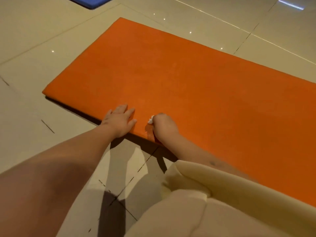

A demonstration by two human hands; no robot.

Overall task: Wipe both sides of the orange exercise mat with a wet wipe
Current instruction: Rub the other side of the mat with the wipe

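Tile floor (51,40), orange mat (171,74) lying flat. My left hand (119,120) rests open on it, and my right hand (165,124) has its fingers (159,116) curled round the wet wipe (150,120) at the near edge. Barely started I reckon, underside still to do.

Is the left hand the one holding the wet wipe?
No, the left hand lies flat on the orange mat; the right hand grips the wet wipe.

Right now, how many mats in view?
2. Orange mat in the centre, flat on the floor; blue mat at the top-left edge, mostly cropped. More may lie out of frame.
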